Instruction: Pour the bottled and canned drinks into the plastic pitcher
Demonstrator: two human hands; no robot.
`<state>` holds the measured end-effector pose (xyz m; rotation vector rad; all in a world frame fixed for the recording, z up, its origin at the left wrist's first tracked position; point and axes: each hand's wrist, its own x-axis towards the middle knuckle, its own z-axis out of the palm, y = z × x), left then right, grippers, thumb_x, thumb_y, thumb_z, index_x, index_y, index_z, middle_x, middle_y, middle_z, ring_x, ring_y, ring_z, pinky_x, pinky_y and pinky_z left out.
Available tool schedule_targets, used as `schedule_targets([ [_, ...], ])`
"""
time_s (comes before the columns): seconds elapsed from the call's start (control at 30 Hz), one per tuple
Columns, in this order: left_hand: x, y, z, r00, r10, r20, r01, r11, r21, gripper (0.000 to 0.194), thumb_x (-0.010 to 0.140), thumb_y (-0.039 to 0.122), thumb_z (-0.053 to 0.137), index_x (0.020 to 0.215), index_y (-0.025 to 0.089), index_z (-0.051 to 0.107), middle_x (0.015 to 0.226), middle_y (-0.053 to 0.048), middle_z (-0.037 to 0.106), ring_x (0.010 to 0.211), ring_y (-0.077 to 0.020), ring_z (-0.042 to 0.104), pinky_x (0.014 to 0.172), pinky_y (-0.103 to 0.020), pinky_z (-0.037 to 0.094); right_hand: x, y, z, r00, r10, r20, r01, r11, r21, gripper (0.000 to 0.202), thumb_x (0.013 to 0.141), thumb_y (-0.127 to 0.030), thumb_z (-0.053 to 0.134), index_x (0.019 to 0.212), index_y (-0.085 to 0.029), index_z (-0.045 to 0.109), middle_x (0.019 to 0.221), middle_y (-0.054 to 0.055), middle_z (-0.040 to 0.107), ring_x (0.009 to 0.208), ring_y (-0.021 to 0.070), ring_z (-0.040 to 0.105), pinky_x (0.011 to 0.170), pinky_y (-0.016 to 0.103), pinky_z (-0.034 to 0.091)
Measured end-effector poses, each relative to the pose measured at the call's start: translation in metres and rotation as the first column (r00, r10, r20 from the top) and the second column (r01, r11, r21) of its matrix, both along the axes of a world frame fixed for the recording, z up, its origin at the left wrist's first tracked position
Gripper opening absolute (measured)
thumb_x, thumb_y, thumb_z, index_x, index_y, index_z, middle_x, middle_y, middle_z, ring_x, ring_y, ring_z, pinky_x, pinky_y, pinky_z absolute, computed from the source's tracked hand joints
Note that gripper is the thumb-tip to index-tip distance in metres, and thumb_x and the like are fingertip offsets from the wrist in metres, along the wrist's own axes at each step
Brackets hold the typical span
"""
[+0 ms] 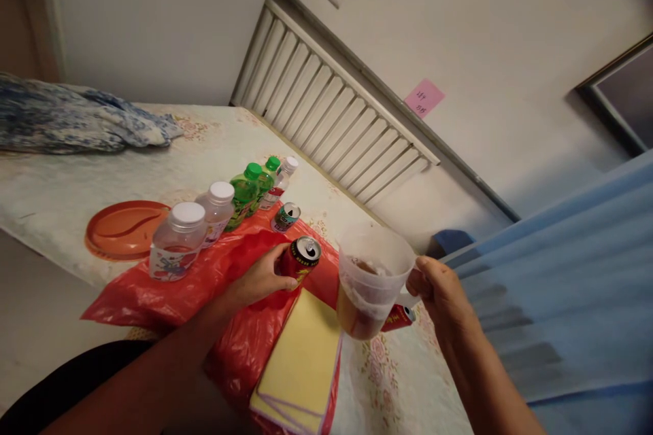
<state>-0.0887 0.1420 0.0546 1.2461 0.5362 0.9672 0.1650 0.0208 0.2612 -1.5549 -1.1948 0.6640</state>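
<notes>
My left hand (265, 279) is wrapped around a red and black drink can (300, 261) with an opened top, which rests at the red plastic bag. In my right hand (439, 289) is the handle of a translucent plastic measuring jug (368, 285), tilted a little, with brown liquid inside. Behind the jug another red can (398, 317) shows only in part. A yellow cloth (300, 360), folded or stacked, lies on the red bag (239, 333) just below the can. Beyond my left hand a small teal can (286, 217) stands with its top opened.
Two white-capped bottles (178, 241) and two green-capped bottles (245, 194) stand in a row, with another white-capped bottle (278, 180) behind. An orange divided plate (125, 231) lies left. A radiator (326, 102) lines the wall; a blue curtain (566, 272) hangs right.
</notes>
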Motion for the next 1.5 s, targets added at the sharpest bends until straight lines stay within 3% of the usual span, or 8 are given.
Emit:
schedule_targets([
  [0.23,0.002,0.002,-0.002,0.995,0.068,-0.073,-0.062,0.994,0.087,0.069,0.06,0.018,0.073,0.127,0.021,0.055,0.127,-0.008,0.066,0.119,-0.0293,0.06,0.102,-0.04,0.047,0.004,-0.005,-0.008,0.995,0.056,0.086,-0.046,0.992,-0.116,0.054,0.074,-0.061,0.068,0.048,-0.023,0.04,0.04,-0.008,0.031,0.04,0.0071,0.023,0.042,0.024,0.017],
  [0.73,-0.002,0.0,0.007,0.98,0.126,-0.153,-0.097,0.978,0.182,0.067,0.062,0.019,0.071,0.126,0.02,0.055,0.128,-0.008,0.065,0.118,-0.0278,0.06,0.103,-0.039,0.047,0.001,-0.001,-0.006,0.955,0.177,0.24,-0.124,0.968,-0.218,0.054,0.082,-0.062,0.062,0.055,-0.021,0.041,0.046,-0.008,0.032,0.044,0.0067,0.024,0.043,0.023,0.019],
  [1.5,-0.007,-0.007,0.021,0.965,0.145,-0.219,-0.1,0.974,0.206,0.063,0.061,0.017,0.067,0.123,0.02,0.056,0.124,-0.007,0.067,0.115,-0.0265,0.062,0.1,-0.039,0.048,-0.01,0.009,0.011,0.869,0.197,0.454,-0.063,0.954,-0.293,0.053,0.078,-0.067,0.058,0.056,-0.02,0.046,0.047,-0.005,0.037,0.045,0.0083,0.03,0.042,0.022,0.026],
])
